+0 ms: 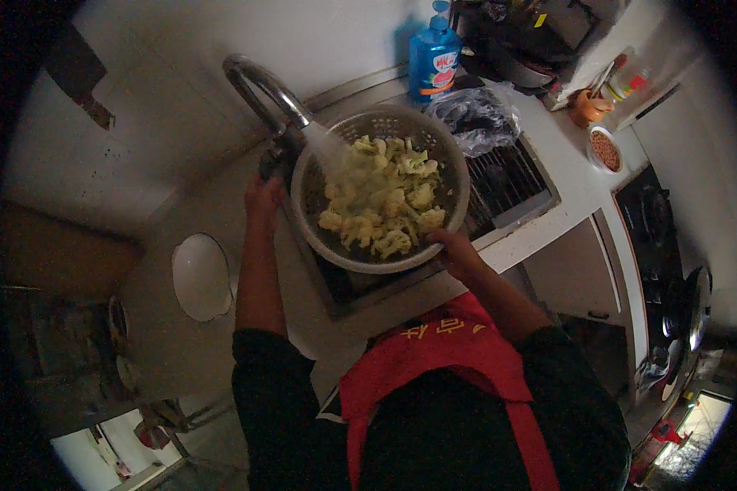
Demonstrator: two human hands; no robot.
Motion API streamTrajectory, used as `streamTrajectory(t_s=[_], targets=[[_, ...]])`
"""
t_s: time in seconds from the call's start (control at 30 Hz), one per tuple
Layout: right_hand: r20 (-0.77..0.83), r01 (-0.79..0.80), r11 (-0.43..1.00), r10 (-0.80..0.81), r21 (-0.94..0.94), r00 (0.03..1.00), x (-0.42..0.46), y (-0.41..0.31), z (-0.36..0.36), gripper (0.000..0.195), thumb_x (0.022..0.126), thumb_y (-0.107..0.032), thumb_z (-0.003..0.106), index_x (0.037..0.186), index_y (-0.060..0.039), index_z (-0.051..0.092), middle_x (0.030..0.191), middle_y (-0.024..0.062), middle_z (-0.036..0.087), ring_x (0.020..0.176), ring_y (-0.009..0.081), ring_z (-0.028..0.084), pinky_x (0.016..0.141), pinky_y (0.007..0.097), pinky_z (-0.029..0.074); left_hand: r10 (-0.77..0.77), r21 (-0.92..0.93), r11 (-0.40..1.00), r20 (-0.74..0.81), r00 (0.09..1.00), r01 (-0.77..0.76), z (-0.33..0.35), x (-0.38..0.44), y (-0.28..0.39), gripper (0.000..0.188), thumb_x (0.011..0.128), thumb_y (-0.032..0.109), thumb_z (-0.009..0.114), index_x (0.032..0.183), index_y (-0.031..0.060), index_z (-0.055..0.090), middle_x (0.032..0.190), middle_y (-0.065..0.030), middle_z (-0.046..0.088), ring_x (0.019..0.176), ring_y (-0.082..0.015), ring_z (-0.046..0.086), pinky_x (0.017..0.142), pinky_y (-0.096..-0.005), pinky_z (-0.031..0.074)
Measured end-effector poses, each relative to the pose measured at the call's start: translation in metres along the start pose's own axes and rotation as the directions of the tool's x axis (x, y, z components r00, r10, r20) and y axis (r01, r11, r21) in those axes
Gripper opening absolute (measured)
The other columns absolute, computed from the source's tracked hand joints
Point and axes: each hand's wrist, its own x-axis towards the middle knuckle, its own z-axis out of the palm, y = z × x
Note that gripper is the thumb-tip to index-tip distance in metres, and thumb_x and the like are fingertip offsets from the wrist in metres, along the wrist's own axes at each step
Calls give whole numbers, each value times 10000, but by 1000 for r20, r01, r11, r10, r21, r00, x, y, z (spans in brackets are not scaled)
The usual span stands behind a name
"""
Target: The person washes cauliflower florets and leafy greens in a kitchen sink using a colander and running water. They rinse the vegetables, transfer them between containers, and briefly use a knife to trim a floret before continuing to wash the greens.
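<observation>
A metal colander (378, 268) with a perforated wall is held over the sink (338, 297). Cut cauliflower florets (399, 208) lie inside it. From the curved chrome faucet (264, 77), a spray of water (327, 147) falls onto the florets. My right hand (456, 253) grips the colander's near right rim, thumb on top. My left hand (263, 199) is at the dark lower part of the faucet, left of the colander. Its fingertips are too dim to show whether they close around anything.
Behind the colander stand a blue pump bottle (433, 64) and a crumpled clear plastic bag (479, 116), beside a dark rack (506, 184). A bowl of reddish-brown beans or nuts (605, 150) sits at right. At left lies a white oval dish (201, 277); a cleaver (80, 67) hangs on the wall.
</observation>
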Motion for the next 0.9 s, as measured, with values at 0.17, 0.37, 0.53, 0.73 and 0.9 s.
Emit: streamTrajectory(t_s=[0.17, 0.37, 0.53, 0.73, 0.9], targets=[[236, 365, 897, -309, -251, 922, 45, 20, -22, 290, 795, -166, 563, 1019, 17, 537, 947, 116, 561, 684, 236, 528, 588, 357, 454, -94, -162, 983, -41, 995, 86, 10, 5, 4, 395, 760, 141, 597, 1121, 37, 474, 928, -52, 554, 777, -132, 527, 633, -266, 433], [33, -79, 973, 88, -218, 996, 73, 6, -8, 317, 735, -103, 600, 1024, -10, 507, 918, 87, 555, 795, 227, 562, 704, 366, 483, 15, 52, 998, 131, 991, -22, 7, 13, 15, 400, 800, 197, 553, 1148, 24, 453, 914, -82, 567, 797, -172, 530, 686, -292, 425], [203, -99, 969, 147, -227, 968, 126, 50, -10, 335, 823, -253, 560, 1073, -33, 529, 877, 88, 509, 628, 192, 471, 524, 358, 403, 292, 708, 561, 316, 903, -429, -30, 13, 18, 467, 822, 318, 525, 1196, 55, 430, 1028, -106, 542, 840, -174, 511, 727, -305, 404], [367, 119, 884, 63, -451, 928, 97, 32, -32, 436, 815, -321, 551, 1165, -73, 473, 992, 105, 508, 879, 222, 480, 681, 355, 418, -254, -5, 967, -110, 961, 255, -13, 1, 53, 651, 863, 102, 486, 1381, 163, 97, 1349, -97, 312, 1147, -250, 423, 849, -351, 430], [146, -303, 939, 327, -162, 934, 69, -26, -48, 373, 731, -23, 601, 1088, -45, 496, 1059, 112, 519, 985, 251, 516, 813, 376, 457, -112, 243, 965, 40, 993, 99, 21, -4, 57, 725, 833, 236, 564, 1384, 169, 97, 1375, -105, 270, 1182, -261, 385, 897, -404, 369]])
